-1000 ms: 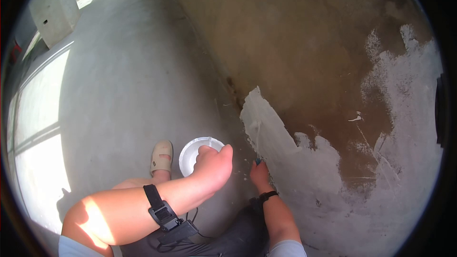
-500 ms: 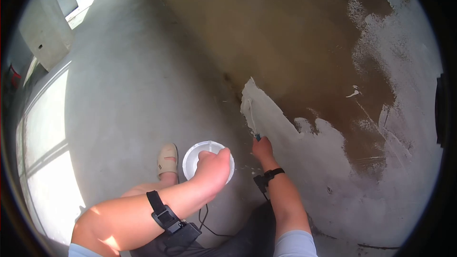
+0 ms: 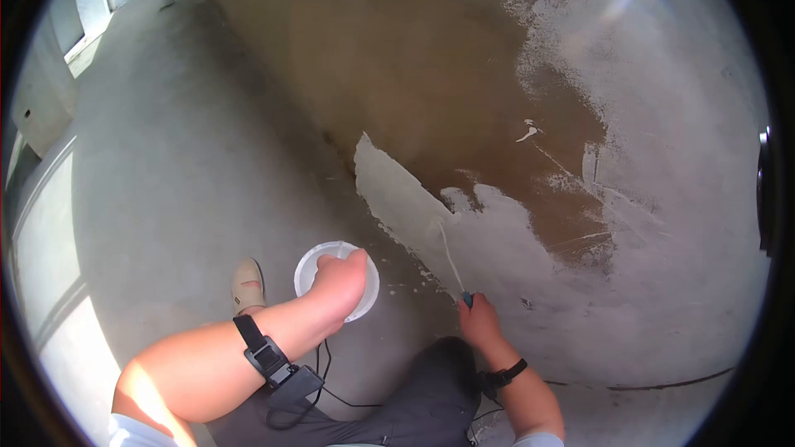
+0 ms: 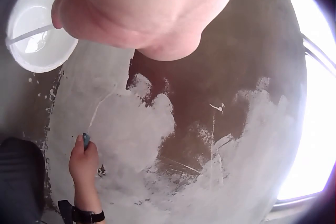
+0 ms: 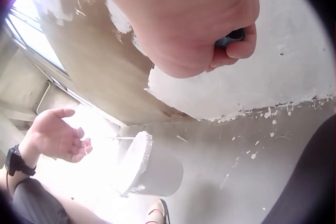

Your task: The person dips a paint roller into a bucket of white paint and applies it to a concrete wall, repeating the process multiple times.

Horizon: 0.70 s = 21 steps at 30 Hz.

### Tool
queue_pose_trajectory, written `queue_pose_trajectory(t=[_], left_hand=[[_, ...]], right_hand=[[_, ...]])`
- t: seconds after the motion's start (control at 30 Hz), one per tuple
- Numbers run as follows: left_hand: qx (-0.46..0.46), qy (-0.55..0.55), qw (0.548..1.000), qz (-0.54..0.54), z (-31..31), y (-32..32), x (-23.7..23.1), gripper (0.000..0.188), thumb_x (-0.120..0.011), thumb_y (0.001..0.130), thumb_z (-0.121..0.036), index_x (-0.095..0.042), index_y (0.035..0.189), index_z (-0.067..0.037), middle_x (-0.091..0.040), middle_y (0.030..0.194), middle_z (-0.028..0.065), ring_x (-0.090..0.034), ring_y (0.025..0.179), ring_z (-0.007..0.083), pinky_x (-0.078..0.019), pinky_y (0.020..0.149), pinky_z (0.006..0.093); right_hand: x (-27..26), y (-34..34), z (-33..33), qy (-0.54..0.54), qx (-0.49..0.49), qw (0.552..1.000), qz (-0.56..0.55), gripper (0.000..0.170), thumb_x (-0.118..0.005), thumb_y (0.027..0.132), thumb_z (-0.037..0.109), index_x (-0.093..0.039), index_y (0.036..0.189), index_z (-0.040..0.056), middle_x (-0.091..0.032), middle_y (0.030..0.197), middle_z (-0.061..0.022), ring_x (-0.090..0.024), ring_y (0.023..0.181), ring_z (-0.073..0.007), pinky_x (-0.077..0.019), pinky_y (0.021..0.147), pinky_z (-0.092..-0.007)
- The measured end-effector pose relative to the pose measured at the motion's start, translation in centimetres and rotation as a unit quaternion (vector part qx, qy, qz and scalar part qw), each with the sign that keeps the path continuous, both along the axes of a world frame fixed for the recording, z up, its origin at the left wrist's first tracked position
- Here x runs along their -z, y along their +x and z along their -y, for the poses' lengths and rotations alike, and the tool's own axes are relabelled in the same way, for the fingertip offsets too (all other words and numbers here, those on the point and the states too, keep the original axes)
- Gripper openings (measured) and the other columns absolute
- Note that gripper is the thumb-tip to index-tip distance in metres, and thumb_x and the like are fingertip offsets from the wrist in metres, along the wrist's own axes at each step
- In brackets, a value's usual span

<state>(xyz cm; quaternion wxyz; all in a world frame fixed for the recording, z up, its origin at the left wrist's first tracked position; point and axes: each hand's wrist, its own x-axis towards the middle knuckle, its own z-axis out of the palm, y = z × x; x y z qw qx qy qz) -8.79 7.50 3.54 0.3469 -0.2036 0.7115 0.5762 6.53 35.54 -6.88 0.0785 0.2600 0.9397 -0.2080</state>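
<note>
In the head view my right hand (image 3: pixel 480 321) grips the teal handle (image 3: pixel 468 299) of a thin, white-coated tool, seemingly a putty knife (image 3: pixel 450 257) seen edge-on. Its tip overlaps the white coating (image 3: pixel 497 240) spread over the lower part of the brown wall (image 3: pixel 373 50). My left hand (image 3: pixel 341 281) hangs above a white bucket (image 3: pixel 371 290). The right wrist view shows that left hand (image 5: pixel 58 137) with fingers loosely bent, apart from the bucket (image 5: pixel 163 169). A thin pale stick (image 4: pixel 31 35) lies across the bucket's mouth in the left wrist view.
White splatters (image 5: pixel 270 116) dot the grey floor (image 3: pixel 182 157) along the foot of the wall. My shoe (image 3: pixel 248 285) stands left of the bucket, and my bent knee (image 3: pixel 447 364) is between the arms. Black cables (image 3: pixel 323 364) hang by the left forearm.
The head view has shifted to the right. My right hand first slid the tool toward the coating's far-left tip, then back right and toward me. The left hand stays over the bucket.
</note>
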Motion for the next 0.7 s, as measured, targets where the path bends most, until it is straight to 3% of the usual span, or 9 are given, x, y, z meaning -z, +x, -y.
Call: queue_pose_trajectory(t=[0.03,0.1,0.17,0.23,0.37,0.53,0.6,0.7], left_hand=[[0.002,0.007,1.000,0.001,0.0,0.0,-0.1,0.071,-0.048,0.097,-0.041,-0.035,0.134,0.017,-0.055,0.127,0.0243,-0.056,0.116,0.0277,-0.0458,0.096,0.0399],[0.007,0.050,0.998,0.030,0.5,-0.1,-0.6,0.074,-0.048,0.097,-0.038,-0.021,0.143,0.013,-0.042,0.141,0.0297,-0.047,0.130,0.0347,-0.0425,0.103,0.0435],[0.018,0.038,0.999,0.020,0.9,-0.3,0.2,0.072,-0.046,0.097,-0.039,-0.025,0.142,0.013,-0.044,0.140,0.0296,-0.047,0.131,0.0344,-0.0429,0.103,0.0435],[0.019,0.032,0.999,0.015,0.9,-0.4,0.7,0.062,-0.045,0.098,-0.039,-0.045,0.130,0.014,-0.058,0.122,0.0223,-0.058,0.112,0.0276,-0.0462,0.094,0.0402],[0.045,-0.013,0.999,0.020,0.5,-0.5,0.8,0.064,-0.043,0.099,-0.040,-0.044,0.134,0.014,-0.056,0.128,0.0234,-0.056,0.118,0.0294,-0.0444,0.099,0.0412],[0.053,-0.010,0.998,0.024,0.8,-0.7,-0.4,0.074,-0.043,0.098,-0.043,-0.034,0.142,0.015,-0.048,0.140,0.0266,-0.050,0.127,0.0331,-0.0414,0.103,0.0450],[0.047,-0.009,0.998,0.030,0.8,-1.3,-2.0,0.076,-0.044,0.097,-0.045,-0.031,0.143,0.014,-0.045,0.143,0.0272,-0.048,0.130,0.0351,-0.0405,0.104,0.0458],[0.027,-0.001,0.999,0.042,0.7,-1.5,-3.7,0.077,-0.045,0.096,-0.043,-0.027,0.144,0.014,-0.042,0.144,0.0305,-0.044,0.134,0.0394,-0.0386,0.107,0.0459]], right_hand=[[-1.1,0.9,-0.2,0.007,0.002,1.000,0.001,0.034,-0.060,0.095,0.029,-0.056,0.101,-0.0045,-0.065,0.089,-0.0286,-0.063,0.088,-0.0488,-0.0500,0.075,-0.0526],[-3.1,2.5,0.0,-0.006,-0.002,1.000,-0.026,0.032,-0.059,0.096,0.028,-0.056,0.101,-0.0034,-0.065,0.087,-0.0278,-0.062,0.085,-0.0486,-0.0498,0.073,-0.0518],[-4.8,3.4,0.1,-0.010,0.006,0.999,-0.037,0.031,-0.059,0.096,0.028,-0.056,0.100,-0.0030,-0.065,0.086,-0.0274,-0.062,0.085,-0.0483,-0.0496,0.073,-0.0513],[-5.7,4.0,-0.3,-0.011,0.018,0.999,-0.049,0.031,-0.059,0.096,0.027,-0.056,0.100,-0.0027,-0.065,0.086,-0.0269,-0.062,0.084,-0.0480,-0.0494,0.072,-0.0509],[-4.8,3.5,-0.9,-0.005,0.004,0.998,-0.070,0.032,-0.058,0.097,0.029,-0.055,0.098,-0.0027,-0.064,0.087,-0.0266,-0.062,0.085,-0.0478,-0.0491,0.072,-0.0504],[-3.7,-0.6,1.9,0.025,0.017,0.999,-0.044,0.034,-0.057,0.097,0.030,-0.055,0.097,-0.0037,-0.064,0.089,-0.0279,-0.062,0.087,-0.0479,-0.0491,0.074,-0.0512],[-3.4,-3.5,3.0,-0.012,0.027,0.999,-0.044,0.035,-0.057,0.097,0.030,-0.054,0.096,-0.0053,-0.063,0.090,-0.0294,-0.062,0.088,-0.0481,-0.0491,0.075,-0.0518],[-2.3,-8.2,4.1,-0.010,-0.017,0.999,-0.050,0.037,-0.056,0.098,0.030,-0.054,0.096,-0.0067,-0.063,0.089,-0.0308,-0.062,0.087,-0.0485,-0.0494,0.076,-0.0521]])
